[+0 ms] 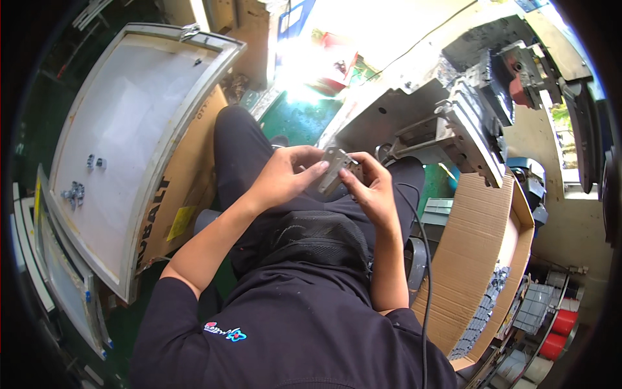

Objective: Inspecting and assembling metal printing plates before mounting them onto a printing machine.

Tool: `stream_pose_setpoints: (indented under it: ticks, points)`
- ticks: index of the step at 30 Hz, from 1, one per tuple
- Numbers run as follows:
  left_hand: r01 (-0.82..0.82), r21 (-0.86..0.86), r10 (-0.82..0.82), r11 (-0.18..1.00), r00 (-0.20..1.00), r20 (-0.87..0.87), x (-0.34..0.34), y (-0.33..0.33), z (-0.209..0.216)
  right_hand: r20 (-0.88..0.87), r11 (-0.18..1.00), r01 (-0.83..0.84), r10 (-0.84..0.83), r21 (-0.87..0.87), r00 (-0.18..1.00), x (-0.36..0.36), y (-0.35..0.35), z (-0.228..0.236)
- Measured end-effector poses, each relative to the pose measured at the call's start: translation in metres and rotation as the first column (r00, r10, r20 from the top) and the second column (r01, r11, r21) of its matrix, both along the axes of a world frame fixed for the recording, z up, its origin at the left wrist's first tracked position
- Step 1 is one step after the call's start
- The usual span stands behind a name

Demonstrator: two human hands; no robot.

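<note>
Above my lap, both hands hold a small grey metal block (333,171) with holes or slots in it, tilted between them. My left hand (288,170) grips its left side, thumb laid along the near face. On the other side, my right hand (374,189) pinches it between thumb and curled fingers. My fingers cover parts of its edges. The metal machine (395,117) stands just beyond my right hand, apart from the block.
At left, a framed white panel (139,97) bears several small metal pieces (76,193) and rests on a cardboard box (194,175). An open carton (463,240) at right holds rows of small metal parts (483,308). A black cable (427,279) hangs beside my right arm. Red spools (558,334) stand lower right.
</note>
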State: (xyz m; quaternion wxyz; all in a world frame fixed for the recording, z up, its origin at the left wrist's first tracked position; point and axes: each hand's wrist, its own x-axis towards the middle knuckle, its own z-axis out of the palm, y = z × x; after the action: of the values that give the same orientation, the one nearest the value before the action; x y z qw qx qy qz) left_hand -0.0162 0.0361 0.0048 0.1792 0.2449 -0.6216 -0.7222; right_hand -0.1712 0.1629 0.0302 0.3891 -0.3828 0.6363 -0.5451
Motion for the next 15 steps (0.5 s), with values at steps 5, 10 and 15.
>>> stream_pose_setpoints:
  ticks: [5,10,15]
  points:
    - [-0.031,0.015,0.032,0.999,0.998,-0.045,0.006,-0.001,-0.002,0.048,0.999,-0.028,0.027,0.025,0.998,0.005,-0.004,-0.001]
    - [-0.007,0.045,0.009,0.999,0.999,-0.031,0.004,0.001,0.003,0.030,0.999,-0.033,0.033,0.005,0.999,0.004,-0.001,0.000]
    - [-0.011,0.039,0.013,0.999,0.999,-0.033,0.003,0.001,0.000,0.043,0.999,-0.036,0.034,0.039,0.998,0.003,0.000,0.004]
